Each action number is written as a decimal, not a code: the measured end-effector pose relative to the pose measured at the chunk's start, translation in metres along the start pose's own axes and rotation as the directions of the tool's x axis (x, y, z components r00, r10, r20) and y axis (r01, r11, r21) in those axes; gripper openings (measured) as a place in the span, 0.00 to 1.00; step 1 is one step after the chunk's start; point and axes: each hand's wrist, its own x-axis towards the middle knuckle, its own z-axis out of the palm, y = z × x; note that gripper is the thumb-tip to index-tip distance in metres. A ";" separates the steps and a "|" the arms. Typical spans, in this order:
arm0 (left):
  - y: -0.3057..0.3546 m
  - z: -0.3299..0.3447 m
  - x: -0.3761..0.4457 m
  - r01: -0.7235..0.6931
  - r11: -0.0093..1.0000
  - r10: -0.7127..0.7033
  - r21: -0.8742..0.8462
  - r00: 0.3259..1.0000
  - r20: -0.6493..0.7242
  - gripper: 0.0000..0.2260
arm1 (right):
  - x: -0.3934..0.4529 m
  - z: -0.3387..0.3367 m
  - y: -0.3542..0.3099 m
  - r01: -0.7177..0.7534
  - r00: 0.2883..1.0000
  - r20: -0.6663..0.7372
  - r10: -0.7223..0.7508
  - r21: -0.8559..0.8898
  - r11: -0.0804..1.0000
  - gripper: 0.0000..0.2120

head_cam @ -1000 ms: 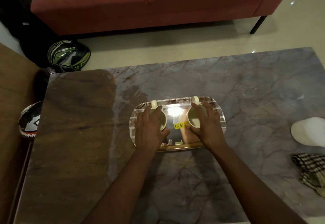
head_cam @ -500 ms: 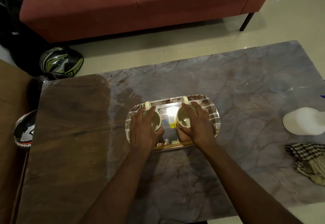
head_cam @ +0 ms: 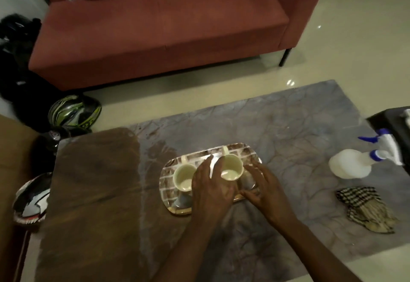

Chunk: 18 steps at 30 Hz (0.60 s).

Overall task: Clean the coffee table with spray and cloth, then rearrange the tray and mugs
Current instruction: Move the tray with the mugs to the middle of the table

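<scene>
A brick-patterned tray [head_cam: 248, 151] lies in the middle of the grey marble coffee table [head_cam: 288, 124]. Two cream mugs stand on it with their handles pointing away from me: the left mug [head_cam: 183, 176] and the right mug [head_cam: 231, 168]. My left hand [head_cam: 213, 190] rests over the tray between the mugs, fingers stretched out beside the right mug's left side. My right hand [head_cam: 265, 185] hovers just right of that mug with fingers spread, holding nothing. A white spray bottle [head_cam: 348, 164] with a blue nozzle lies at the table's right, and a checked cloth [head_cam: 363, 206] is crumpled in front of it.
The table's left part is a dark wooden surface [head_cam: 93, 182]. A red sofa [head_cam: 166, 26] stands beyond the table. Two helmets are on the floor at the left, one green [head_cam: 74, 113] and one white [head_cam: 31, 199]. A black object [head_cam: 395, 124] sits at the right edge.
Both hands have come off the mugs. My left hand slid right, away from the left mug; my right hand drew back to the right. The camera tilted up, showing more sofa and the spray bottle.
</scene>
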 end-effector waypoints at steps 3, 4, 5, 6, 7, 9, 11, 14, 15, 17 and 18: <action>0.043 0.019 0.008 -0.042 0.997 0.048 -0.059 0.994 0.102 0.28 | -0.032 -0.033 0.023 -0.087 0.996 -0.016 0.087 0.001 0.996 0.29; 0.063 0.027 0.010 -0.037 0.993 0.056 -0.116 0.984 0.167 0.30 | -0.042 -0.046 0.038 -0.128 0.992 -0.014 0.128 -0.023 0.992 0.28; 0.082 0.035 0.011 -0.019 0.983 0.063 -0.180 0.968 0.241 0.31 | -0.052 -0.056 0.056 -0.171 0.985 0.000 0.171 -0.040 0.984 0.26; 0.097 0.045 0.011 -0.007 0.976 0.073 -0.217 0.952 0.296 0.33 | -0.060 -0.061 0.075 -0.198 0.980 0.011 0.199 -0.064 0.978 0.26; 0.114 0.061 0.010 -0.012 0.972 0.094 -0.235 0.936 0.339 0.35 | -0.069 -0.068 0.100 -0.230 0.972 0.027 0.233 -0.080 0.970 0.26; 0.146 0.101 0.010 -0.038 0.964 0.137 -0.264 0.919 0.370 0.35 | -0.080 -0.080 0.153 -0.252 0.966 0.036 0.257 -0.105 0.962 0.25; 0.177 0.144 0.009 -0.017 0.957 0.131 -0.288 0.916 0.378 0.35 | -0.085 -0.089 0.203 -0.263 0.962 0.033 0.269 -0.124 0.957 0.22; 0.229 0.214 0.016 0.066 0.955 0.040 -0.288 0.937 0.346 0.39 | -0.085 -0.101 0.270 -0.219 0.968 0.076 0.238 -0.197 0.956 0.25; 0.241 0.234 0.019 0.067 0.958 0.023 -0.280 0.951 0.307 0.40 | -0.086 -0.106 0.284 -0.205 0.963 0.123 0.240 -0.244 0.948 0.27; 0.265 0.264 0.027 0.077 0.958 -0.001 -0.275 0.964 0.268 0.42 | -0.083 -0.119 0.304 -0.206 0.934 0.207 0.292 -0.355 0.912 0.34; 0.276 0.277 0.031 0.115 0.957 -0.036 -0.266 0.958 0.283 0.43 | -0.081 -0.125 0.310 -0.226 0.914 0.231 0.333 -0.392 0.892 0.36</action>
